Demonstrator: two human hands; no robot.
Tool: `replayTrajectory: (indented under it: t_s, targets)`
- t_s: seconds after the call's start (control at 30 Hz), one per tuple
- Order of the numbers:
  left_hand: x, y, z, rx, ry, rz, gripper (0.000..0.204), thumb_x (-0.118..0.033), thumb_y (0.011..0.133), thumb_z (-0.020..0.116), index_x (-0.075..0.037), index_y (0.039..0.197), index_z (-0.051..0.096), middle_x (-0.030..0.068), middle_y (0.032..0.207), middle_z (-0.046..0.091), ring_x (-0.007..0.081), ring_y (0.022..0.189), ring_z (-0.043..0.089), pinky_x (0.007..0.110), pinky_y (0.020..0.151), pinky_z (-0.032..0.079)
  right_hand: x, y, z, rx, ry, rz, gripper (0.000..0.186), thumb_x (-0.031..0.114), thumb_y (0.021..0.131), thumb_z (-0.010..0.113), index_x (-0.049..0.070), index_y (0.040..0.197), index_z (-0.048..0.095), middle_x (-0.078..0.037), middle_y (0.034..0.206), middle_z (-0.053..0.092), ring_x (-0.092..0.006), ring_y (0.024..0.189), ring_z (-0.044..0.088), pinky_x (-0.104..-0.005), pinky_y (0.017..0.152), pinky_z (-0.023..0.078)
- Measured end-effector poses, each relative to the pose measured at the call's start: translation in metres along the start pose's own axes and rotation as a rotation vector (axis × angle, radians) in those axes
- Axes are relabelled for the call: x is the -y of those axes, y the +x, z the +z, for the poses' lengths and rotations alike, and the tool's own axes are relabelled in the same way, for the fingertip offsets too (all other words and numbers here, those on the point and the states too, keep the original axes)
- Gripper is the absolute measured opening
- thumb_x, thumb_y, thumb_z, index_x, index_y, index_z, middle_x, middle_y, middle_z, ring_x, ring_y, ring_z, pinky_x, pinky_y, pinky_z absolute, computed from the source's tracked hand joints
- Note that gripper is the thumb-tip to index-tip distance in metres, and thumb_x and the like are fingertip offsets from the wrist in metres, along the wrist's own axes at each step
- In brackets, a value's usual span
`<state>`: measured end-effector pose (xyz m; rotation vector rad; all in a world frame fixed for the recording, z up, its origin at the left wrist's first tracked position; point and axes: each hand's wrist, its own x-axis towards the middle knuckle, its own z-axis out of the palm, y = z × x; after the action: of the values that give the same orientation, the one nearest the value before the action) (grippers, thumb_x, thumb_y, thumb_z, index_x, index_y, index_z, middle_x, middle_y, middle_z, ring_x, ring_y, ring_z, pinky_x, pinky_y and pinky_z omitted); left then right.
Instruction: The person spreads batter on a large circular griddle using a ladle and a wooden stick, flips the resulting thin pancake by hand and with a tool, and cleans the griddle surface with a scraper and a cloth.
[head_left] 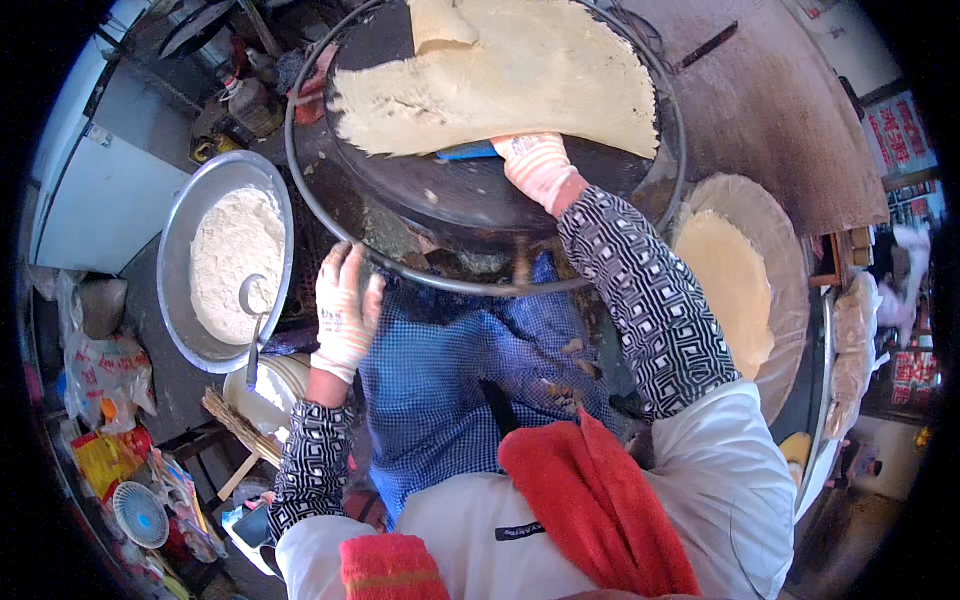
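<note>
A wide, thin pancake [520,75] lies on the round black griddle [470,195], its near edge lifted and folded back. The right hand [540,168], gloved, rests at that edge with a blue scraper [466,152] beneath it; whether its fingers are clamped on the handle I cannot tell. The left hand [343,312], also gloved, sits at the griddle's wire rim [300,190], fingers loosely together, holding nothing.

The sheet looks fragile: a hurried lift could tear it, and a sleeve touching the hot plate could scorch.

Left stands a metal basin of batter [228,262] with a ladle [252,300]; right, a stack of finished pancakes [735,285]. Printed red-and-yellow bags [105,375] lie lower left; red-lettered signs [895,130] hang far right.
</note>
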<state>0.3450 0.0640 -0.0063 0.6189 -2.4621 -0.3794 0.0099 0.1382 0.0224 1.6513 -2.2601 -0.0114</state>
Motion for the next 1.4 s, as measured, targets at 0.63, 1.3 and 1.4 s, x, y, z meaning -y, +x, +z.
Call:
replayTrajectory:
  t_s: [0.63,1.3,1.4]
  targets:
    - [0.037,0.006,0.001,0.047,0.055,-0.066,0.047,-0.014,0.087,0.063,-0.003,0.131,0.051,0.0221,0.131,0.048,0.0398,0.12,0.048,0.048,0.101,0.04,-0.046,0.14,0.116,-0.435,-0.113,-0.002,0.033,0.017,0.094,0.047,-0.003,0.115,0.063,-0.014,0.092,0.072,-0.0242,0.079,0.071,-0.0399,0.069,0.056]
    - [0.085,0.05,-0.003,0.374,0.48,0.285,0.036,-0.032,0.088,0.058,-0.01,0.116,0.058,0.0183,0.122,0.053,0.0387,0.127,0.042,0.053,0.116,0.02,0.019,-0.221,-0.038,-0.376,0.509,0.167,0.046,-0.001,0.067,0.061,0.006,0.113,0.063,-0.015,0.11,0.065,-0.0335,0.102,0.062,-0.0439,0.095,0.048]
    - [0.027,0.026,0.035,0.466,0.433,0.209,0.029,-0.036,0.087,0.058,-0.01,0.099,0.058,0.0155,0.105,0.054,0.0364,0.117,0.048,0.054,0.114,0.022,0.04,-0.204,-0.072,-0.453,0.641,0.181,0.044,0.001,0.067,0.063,0.009,0.11,0.066,-0.014,0.106,0.067,-0.0327,0.095,0.065,-0.0419,0.083,0.053]
